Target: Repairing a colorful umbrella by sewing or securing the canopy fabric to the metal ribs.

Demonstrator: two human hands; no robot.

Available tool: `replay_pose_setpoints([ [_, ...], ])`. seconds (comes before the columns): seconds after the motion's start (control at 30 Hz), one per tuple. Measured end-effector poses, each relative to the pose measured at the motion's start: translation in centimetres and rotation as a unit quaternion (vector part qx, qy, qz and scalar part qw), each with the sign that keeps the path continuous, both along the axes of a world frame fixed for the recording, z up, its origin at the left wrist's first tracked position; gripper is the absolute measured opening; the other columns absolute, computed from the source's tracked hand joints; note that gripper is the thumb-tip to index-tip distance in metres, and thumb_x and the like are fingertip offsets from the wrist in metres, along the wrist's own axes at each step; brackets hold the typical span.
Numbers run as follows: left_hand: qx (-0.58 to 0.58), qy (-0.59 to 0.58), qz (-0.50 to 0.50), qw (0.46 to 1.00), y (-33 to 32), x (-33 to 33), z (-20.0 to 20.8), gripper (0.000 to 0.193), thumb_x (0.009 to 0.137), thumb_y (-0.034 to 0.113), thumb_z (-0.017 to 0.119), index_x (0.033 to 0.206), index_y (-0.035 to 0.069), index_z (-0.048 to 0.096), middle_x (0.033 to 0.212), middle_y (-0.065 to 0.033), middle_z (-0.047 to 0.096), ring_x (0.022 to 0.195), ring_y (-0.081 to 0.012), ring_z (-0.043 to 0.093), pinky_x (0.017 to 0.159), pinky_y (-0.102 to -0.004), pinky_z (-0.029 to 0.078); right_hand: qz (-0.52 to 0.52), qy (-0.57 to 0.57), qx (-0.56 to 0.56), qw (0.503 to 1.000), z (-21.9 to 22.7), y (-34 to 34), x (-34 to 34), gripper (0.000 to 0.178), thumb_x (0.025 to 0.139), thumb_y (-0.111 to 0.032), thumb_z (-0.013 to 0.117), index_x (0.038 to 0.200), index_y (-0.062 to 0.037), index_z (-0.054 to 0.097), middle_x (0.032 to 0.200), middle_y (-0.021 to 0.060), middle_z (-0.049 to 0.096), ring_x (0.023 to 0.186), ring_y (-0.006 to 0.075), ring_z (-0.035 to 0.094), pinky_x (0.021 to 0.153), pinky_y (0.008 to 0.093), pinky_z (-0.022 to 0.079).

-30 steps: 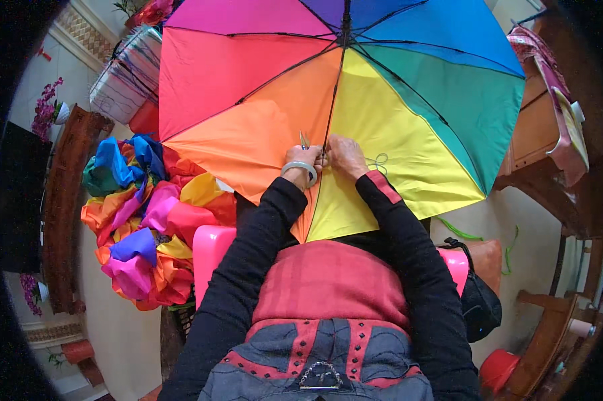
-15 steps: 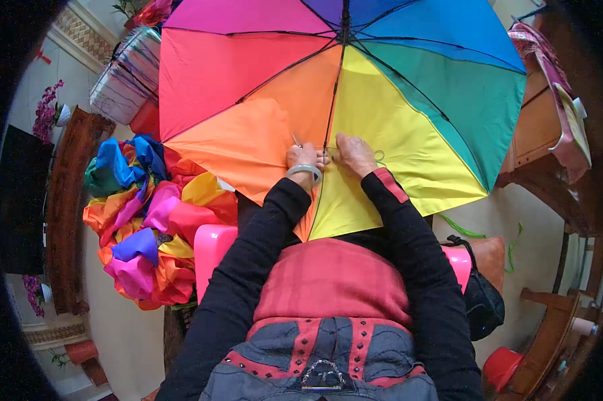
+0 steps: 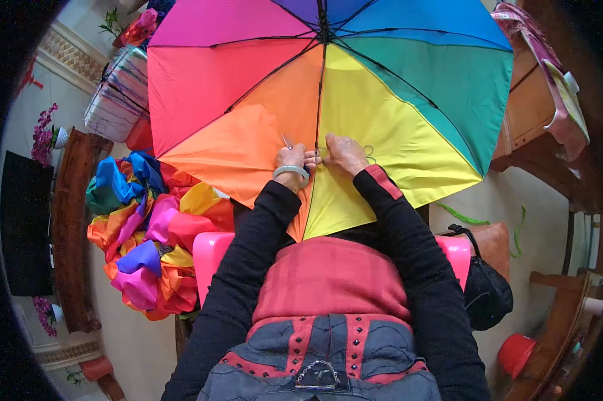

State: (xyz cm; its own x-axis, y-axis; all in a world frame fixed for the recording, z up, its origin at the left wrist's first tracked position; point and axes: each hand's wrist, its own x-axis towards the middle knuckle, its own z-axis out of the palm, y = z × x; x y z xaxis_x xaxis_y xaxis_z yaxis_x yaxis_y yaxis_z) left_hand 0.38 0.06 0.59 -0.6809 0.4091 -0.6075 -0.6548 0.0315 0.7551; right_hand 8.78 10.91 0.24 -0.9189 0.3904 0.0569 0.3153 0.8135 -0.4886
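Note:
A rainbow umbrella point(image 3: 248, 144) lies spread over my lap, its inner side up, with black ribs meeting at the black shaft point(image 3: 323, 30). My left hand point(image 3: 291, 159), with a pale bangle at the wrist, is closed on the orange cloth beside the rib point(image 3: 320, 100) at the orange-yellow seam. A thin silver pointed piece point(image 3: 286, 142) sticks up by its fingers; its kind is unclear. My right hand point(image 3: 346, 156) is pinched close to the same rib over the yellow panel; what its fingertips hold is too small to see. A thin dark loop point(image 3: 371, 155) shows beside it.
A heap of multicoloured cloth point(image 3: 154, 247) sits at the left by a pink plastic seat point(image 3: 211, 257). At the right are a black bag point(image 3: 490, 297), green strips point(image 3: 462, 215) on the floor, a red bucket point(image 3: 516, 354) and wooden furniture point(image 3: 525, 110).
The umbrella and both hands have shifted slightly left in view, along with the surroundings. Both hands stay at the rib, the right fingertips slightly farther from the left hand's knuckles or turned.

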Motion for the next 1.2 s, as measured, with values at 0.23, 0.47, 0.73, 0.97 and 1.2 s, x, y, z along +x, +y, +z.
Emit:
replay_pose_setpoints([
  [0.23, 0.005, -0.006, 0.013, 1.000, 0.0, -0.2, -0.3, 0.009, 0.076, 0.007, 0.042, 0.078, -0.002, 0.040, 0.067, -0.0172, 0.055, 0.048, -0.0205, 0.055, 0.032, -0.0229, 0.039, -0.013, -0.007, -0.001, 1.000, 0.1, -0.1, -0.1, 0.025, 0.062, -0.018, 0.059, 0.078, -0.0017, 0.048, 0.071, 0.0198, 0.056, 0.073, 0.0353, 0.056, 0.062, 0.0427, 0.045],
  [0.47, 0.002, 0.004, -0.013, 1.000, 0.1, 0.0, 0.3, 0.011, 0.078, 0.008, 0.043, 0.077, -0.002, 0.040, 0.064, -0.0159, 0.054, 0.044, -0.0189, 0.053, 0.030, -0.0217, 0.037, -0.020, -0.002, -0.018, 1.000, 0.2, 0.0, 0.1, 0.023, 0.063, -0.016, 0.057, 0.078, -0.0014, 0.049, 0.072, 0.0202, 0.056, 0.072, 0.0357, 0.056, 0.061, 0.0426, 0.045],
  [0.73, 0.042, 0.003, -0.079, 0.996, -0.1, -0.7, -0.3, 0.009, 0.077, 0.006, 0.048, 0.071, 0.000, 0.044, 0.060, -0.0090, 0.050, 0.044, -0.0147, 0.048, 0.033, -0.0201, 0.035, -0.029, 0.018, -0.040, 0.999, 0.0, 0.3, -0.1, 0.016, 0.066, -0.015, 0.053, 0.074, -0.0013, 0.050, 0.070, 0.0214, 0.056, 0.071, 0.0355, 0.056, 0.061, 0.0427, 0.045],
  [0.97, 0.038, -0.006, -0.110, 0.993, -0.1, -0.6, 0.0, 0.011, 0.077, 0.006, 0.048, 0.069, 0.000, 0.045, 0.056, -0.0051, 0.045, 0.043, -0.0121, 0.043, 0.033, -0.0195, 0.033, -0.015, 0.115, -0.041, 0.992, -0.9, 1.0, -2.0, 0.013, 0.070, -0.012, 0.047, 0.067, -0.0004, 0.051, 0.066, 0.0214, 0.055, 0.065, 0.0353, 0.056, 0.057, 0.0420, 0.044],
  [1.2, 0.056, -0.041, -0.121, 0.990, -0.7, -1.4, -0.8, 0.014, 0.080, 0.012, 0.048, 0.074, 0.001, 0.047, 0.059, -0.0051, 0.049, 0.041, -0.0101, 0.042, 0.033, -0.0175, 0.034, 0.039, -0.080, -0.453, 0.887, -0.2, 1.5, -1.2, 0.015, 0.075, -0.010, 0.040, 0.068, -0.0023, 0.050, 0.058, 0.0135, 0.055, 0.045, 0.0245, 0.054, 0.035, 0.0352, 0.041],
])
